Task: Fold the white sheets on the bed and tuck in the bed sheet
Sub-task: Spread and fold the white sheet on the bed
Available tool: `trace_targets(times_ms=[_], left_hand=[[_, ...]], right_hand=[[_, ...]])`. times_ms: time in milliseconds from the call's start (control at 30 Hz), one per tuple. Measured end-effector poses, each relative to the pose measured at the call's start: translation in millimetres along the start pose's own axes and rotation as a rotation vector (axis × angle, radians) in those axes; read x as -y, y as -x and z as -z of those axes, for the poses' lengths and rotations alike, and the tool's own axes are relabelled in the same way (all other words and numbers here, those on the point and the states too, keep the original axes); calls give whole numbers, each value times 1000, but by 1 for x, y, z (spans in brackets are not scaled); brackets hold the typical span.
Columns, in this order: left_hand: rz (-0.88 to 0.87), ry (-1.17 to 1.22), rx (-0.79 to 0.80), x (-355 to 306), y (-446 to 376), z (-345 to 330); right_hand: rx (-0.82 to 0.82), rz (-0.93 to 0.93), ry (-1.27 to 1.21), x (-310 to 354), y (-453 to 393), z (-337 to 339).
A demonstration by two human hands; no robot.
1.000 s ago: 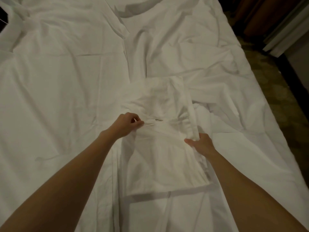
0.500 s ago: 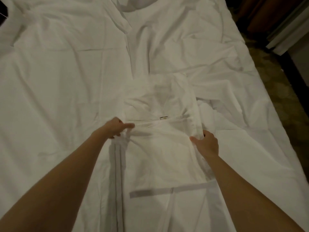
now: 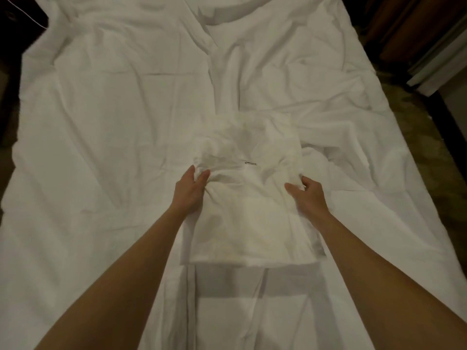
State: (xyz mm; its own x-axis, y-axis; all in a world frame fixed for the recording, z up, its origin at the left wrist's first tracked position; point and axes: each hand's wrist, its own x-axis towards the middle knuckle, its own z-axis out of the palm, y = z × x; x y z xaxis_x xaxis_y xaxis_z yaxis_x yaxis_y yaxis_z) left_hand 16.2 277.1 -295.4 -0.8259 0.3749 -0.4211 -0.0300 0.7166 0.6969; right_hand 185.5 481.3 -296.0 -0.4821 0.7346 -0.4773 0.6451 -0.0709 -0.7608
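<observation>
A small white sheet (image 3: 249,218), partly folded and carrying a small dark label, is held up over the middle of the bed. My left hand (image 3: 190,189) grips its bunched left edge with thumb and fingers. On the sheet's right edge my right hand (image 3: 307,195) holds a fold of cloth. The sheet's lower edge hangs free and throws a shadow on the white bed sheet (image 3: 113,137) beneath, which is rumpled and covers the whole bed.
More white cloth lies creased across the far half of the bed (image 3: 290,72). The bed's right edge borders a dark patterned floor (image 3: 424,137). Dark furniture and a pale panel (image 3: 437,69) stand at the far right. A dark gap lies at the far left.
Both hands have gathered and lifted the small sheet, so its near edge has risen off the bed. The left hand has shifted from pinching the edge to bunching the cloth.
</observation>
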Motion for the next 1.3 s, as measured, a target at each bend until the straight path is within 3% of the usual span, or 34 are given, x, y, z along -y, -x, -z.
trace_targets(times_ms=[267, 500, 800, 933, 1033, 1200, 1300], left_hand=[[-19, -65, -74, 27, 32, 80], [41, -79, -139, 110, 106, 159], [357, -19, -49, 248, 187, 172], [422, 197, -1, 274, 208, 167], [424, 213, 70, 295, 219, 166], [325, 192, 113, 293, 231, 181], [391, 232, 215, 295, 241, 183]], right_hand=[[-2, 204, -29, 42, 65, -41], [77, 250, -35, 32, 158, -125], [131, 82, 100, -54, 260, -218], [139, -98, 177, -84, 264, -223], [216, -210, 148, -96, 264, -219], [212, -139, 178, -92, 264, -213], [242, -171, 234, -97, 272, -207]])
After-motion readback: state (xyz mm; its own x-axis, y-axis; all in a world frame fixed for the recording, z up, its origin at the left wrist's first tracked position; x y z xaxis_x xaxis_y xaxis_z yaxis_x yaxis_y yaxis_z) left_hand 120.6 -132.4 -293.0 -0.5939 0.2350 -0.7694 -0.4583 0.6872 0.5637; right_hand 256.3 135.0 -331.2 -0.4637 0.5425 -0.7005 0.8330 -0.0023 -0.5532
